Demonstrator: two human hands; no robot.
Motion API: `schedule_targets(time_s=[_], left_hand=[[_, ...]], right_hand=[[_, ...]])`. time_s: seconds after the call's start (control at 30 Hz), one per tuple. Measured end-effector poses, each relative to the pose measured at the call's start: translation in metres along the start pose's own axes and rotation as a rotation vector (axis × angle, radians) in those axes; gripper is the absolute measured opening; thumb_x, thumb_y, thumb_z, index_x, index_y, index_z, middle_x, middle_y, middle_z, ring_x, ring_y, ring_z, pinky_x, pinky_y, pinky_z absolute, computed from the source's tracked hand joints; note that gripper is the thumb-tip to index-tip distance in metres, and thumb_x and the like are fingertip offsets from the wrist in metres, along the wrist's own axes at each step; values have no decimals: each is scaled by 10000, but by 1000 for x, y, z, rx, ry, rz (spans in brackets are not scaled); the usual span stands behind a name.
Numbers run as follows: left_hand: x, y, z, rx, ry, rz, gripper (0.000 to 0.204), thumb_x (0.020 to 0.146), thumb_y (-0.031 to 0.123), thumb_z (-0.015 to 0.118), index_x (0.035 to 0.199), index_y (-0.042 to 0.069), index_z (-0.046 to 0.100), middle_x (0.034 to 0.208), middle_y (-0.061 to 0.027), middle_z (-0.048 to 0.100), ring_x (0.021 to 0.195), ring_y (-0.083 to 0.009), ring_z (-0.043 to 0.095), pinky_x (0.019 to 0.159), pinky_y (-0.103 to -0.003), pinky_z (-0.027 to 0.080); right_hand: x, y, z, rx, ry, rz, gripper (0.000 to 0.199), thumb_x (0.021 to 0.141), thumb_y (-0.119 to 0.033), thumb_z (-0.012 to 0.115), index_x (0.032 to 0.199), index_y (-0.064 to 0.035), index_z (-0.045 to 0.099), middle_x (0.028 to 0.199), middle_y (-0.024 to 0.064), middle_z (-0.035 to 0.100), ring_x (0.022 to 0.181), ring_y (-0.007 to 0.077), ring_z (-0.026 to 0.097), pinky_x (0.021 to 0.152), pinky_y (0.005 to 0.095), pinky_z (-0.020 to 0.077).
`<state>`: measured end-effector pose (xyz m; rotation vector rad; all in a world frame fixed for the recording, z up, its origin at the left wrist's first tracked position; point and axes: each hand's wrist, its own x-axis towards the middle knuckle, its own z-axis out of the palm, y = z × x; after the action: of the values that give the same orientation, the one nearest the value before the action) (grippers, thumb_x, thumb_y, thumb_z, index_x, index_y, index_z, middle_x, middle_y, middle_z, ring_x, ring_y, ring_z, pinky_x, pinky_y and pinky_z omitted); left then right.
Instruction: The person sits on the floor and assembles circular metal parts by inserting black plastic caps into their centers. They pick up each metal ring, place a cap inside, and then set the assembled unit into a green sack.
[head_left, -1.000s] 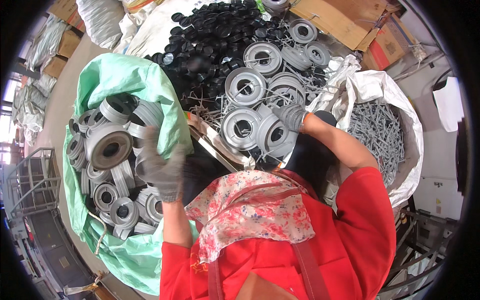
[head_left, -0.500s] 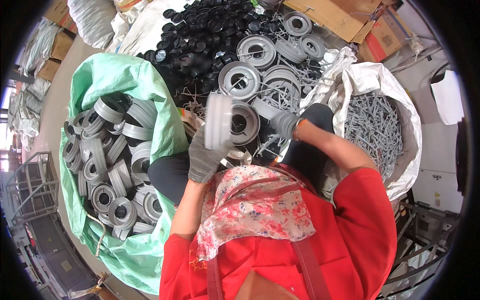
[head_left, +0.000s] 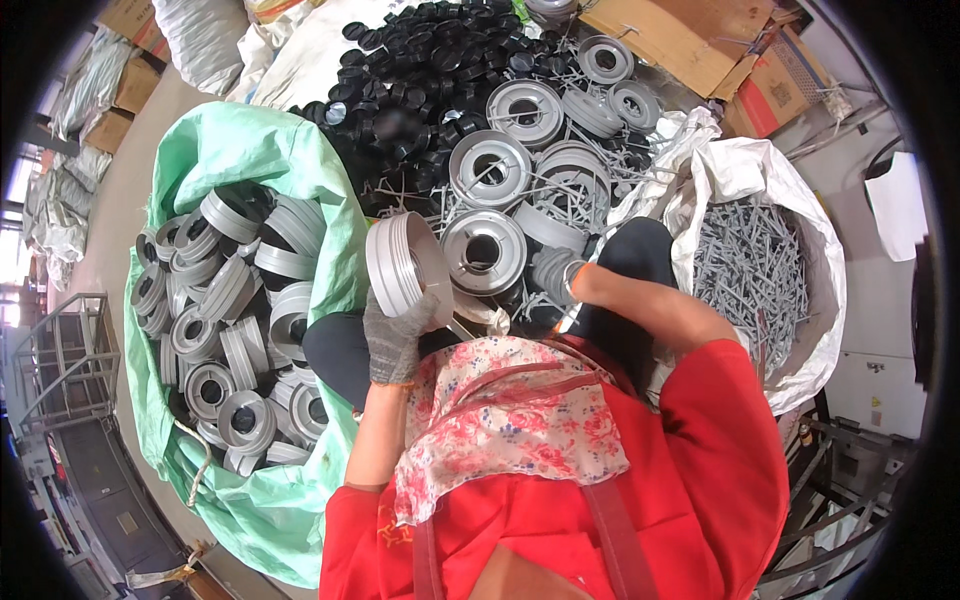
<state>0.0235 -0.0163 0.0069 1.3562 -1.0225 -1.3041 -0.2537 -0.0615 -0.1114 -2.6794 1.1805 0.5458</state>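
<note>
One large pale-green woven plastic sack (head_left: 250,140) stands at your left, its mouth open on a heap of ribbed grey plastic rings (head_left: 290,228). Smaller, a white woven plastic sack (head_left: 820,300) opens at your right. Ahead of you spreads a pile of round black plastic caps (head_left: 440,80), with a flattened brown cardboard piece (head_left: 690,42) beyond it to the right. A pink-and-white floral cloth (head_left: 520,415) covers your front, over your red top (head_left: 560,530). Your left hand (head_left: 395,342), in a grey knitted glove, grips a broad grey plastic ring with a ribbed wall (head_left: 393,265) by its lower part. You have that ring tilted up on edge, between the green sack and a flat grey plastic wheel (head_left: 456,250) lying before you. Your right hand (head_left: 556,276), gloved alike, is beside your right knee (head_left: 635,262), near the same wheel; you cannot tell from this angle whether its fingers grasp anything. Smallest are the thin grey plastic sticks (head_left: 750,268) filling the white sack.
</note>
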Motion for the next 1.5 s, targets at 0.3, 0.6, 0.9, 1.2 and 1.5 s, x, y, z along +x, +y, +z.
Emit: schedule_targets(time_s=[0.3,0.6,0.9,1.2,1.5], left_hand=[[3,-6,20,84,78,60,418,714,142,764,1052,13,555,904,-72,638,748,-144,612,659,-273,510],[-5,4,31,-558,-195,-315,403,728,159,703,1056,-32,565,923,-120,625,811,-204,616,711,-328,520],[-6,-4,24,-219,-267,-156,347,747,174,710,1011,-19,592,844,-69,629,710,-145,579,646,-265,463],[-6,10,20,-303,-254,-274,488,740,312,688,1034,-58,568,895,-129,625,783,-246,625,733,-351,526],[-19,24,18,-161,-268,-156,344,789,198,675,1042,-20,593,900,-68,633,789,-147,595,714,-284,494]], right_hand=[[-37,15,-134,1478,363,41,198,841,-179,639,910,7,641,843,51,650,745,154,601,637,291,480],[-12,-14,-111,621,715,-137,513,766,-193,617,1231,-38,465,1142,244,519,993,351,573,855,418,476],[-15,-42,-149,636,437,53,733,623,-370,728,1221,-51,448,1098,269,490,967,400,550,835,477,456],[-23,-44,-156,423,432,-186,671,634,-288,730,1202,-61,453,1099,214,487,1008,376,513,853,451,443],[-29,-62,-155,662,601,2,653,607,-292,727,1176,-76,491,1090,225,490,993,385,519,844,466,423]])
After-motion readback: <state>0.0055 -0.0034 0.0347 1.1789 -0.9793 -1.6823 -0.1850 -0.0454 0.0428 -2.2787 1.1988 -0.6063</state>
